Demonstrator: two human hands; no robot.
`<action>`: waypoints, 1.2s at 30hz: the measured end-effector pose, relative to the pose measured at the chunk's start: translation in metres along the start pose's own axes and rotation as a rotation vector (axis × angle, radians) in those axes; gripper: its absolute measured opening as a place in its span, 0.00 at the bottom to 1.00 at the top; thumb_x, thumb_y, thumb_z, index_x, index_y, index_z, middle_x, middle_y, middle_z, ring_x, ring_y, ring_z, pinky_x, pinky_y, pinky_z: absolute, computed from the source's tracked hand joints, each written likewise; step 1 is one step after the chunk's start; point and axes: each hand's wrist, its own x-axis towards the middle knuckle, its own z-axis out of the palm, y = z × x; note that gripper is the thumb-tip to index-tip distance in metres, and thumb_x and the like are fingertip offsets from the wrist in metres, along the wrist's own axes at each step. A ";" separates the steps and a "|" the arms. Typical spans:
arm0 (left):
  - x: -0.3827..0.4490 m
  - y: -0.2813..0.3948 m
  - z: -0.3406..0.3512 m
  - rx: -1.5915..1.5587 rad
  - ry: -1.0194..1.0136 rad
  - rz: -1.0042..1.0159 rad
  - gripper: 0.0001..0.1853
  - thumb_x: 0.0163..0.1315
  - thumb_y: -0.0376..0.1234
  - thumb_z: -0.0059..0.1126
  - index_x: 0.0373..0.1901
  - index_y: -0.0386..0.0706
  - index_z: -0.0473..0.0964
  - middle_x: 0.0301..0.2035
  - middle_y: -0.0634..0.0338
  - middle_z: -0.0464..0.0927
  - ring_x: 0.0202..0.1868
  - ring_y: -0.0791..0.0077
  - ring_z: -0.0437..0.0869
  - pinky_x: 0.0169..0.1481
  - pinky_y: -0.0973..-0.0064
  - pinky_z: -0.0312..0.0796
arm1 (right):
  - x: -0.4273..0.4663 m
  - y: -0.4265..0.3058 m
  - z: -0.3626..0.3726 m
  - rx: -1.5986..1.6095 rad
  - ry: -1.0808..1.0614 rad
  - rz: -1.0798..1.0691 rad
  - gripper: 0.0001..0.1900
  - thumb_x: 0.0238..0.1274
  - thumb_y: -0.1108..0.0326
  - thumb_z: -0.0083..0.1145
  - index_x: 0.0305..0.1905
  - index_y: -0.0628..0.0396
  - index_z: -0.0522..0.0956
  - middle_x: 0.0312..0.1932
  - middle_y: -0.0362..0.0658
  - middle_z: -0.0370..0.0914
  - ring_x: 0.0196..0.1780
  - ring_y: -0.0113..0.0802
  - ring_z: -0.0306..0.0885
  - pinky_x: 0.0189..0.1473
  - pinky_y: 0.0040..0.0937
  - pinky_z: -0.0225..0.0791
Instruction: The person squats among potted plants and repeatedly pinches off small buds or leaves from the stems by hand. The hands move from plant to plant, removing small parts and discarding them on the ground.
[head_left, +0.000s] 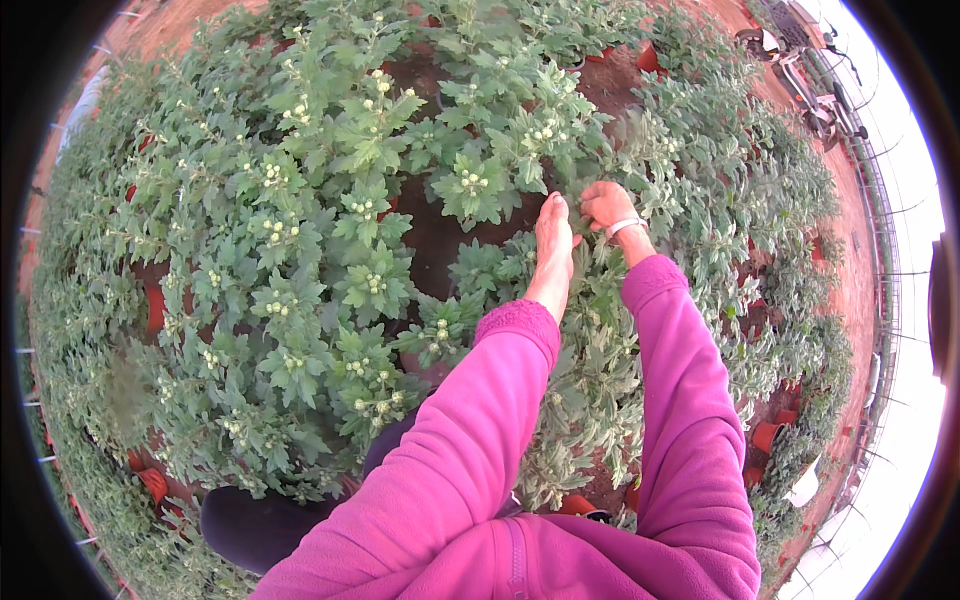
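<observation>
Potted chrysanthemum plants with clusters of pale unopened buds (474, 182) stand all around me. My left hand (553, 244) is held edge-on among the leaves, its thumb side up and its far fingers hidden. Close to its right, my right hand (609, 206) has its fingers curled in toward the foliage and wears a white band (627, 224) at the wrist. Both hands are at a plant with greyish-green leaves (600, 322). Whether either one grips a stem or leaf cannot be made out.
Orange-red plastic pots (766, 435) show between the plants, over brown soil (435, 247). My dark-clothed leg (262, 525) is among the foliage at lower left. A scooter-like vehicle (814, 90) stands on the earthen path at upper right, and a white object (804, 484) lies at lower right.
</observation>
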 end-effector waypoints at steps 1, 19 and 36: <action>0.001 0.000 -0.001 0.004 -0.010 0.012 0.26 0.70 0.48 0.42 0.66 0.51 0.60 0.64 0.57 0.60 0.64 0.58 0.62 0.56 0.56 0.67 | 0.001 0.000 0.000 0.040 -0.013 0.037 0.14 0.51 0.75 0.56 0.44 0.66 0.77 0.30 0.46 0.81 0.29 0.33 0.80 0.27 0.29 0.75; 0.004 0.007 -0.005 0.005 -0.070 -0.076 0.27 0.70 0.51 0.39 0.67 0.54 0.59 0.65 0.59 0.63 0.65 0.59 0.63 0.60 0.53 0.62 | 0.000 0.002 0.004 0.045 0.059 -0.001 0.16 0.50 0.63 0.66 0.38 0.62 0.76 0.28 0.41 0.78 0.31 0.27 0.78 0.24 0.26 0.72; -0.002 0.009 -0.006 -0.012 -0.049 -0.055 0.28 0.70 0.51 0.39 0.67 0.46 0.58 0.64 0.58 0.64 0.62 0.61 0.68 0.59 0.56 0.65 | 0.001 -0.001 0.008 -0.404 0.359 -0.341 0.15 0.44 0.64 0.61 0.38 0.59 0.77 0.32 0.54 0.80 0.39 0.51 0.80 0.44 0.41 0.72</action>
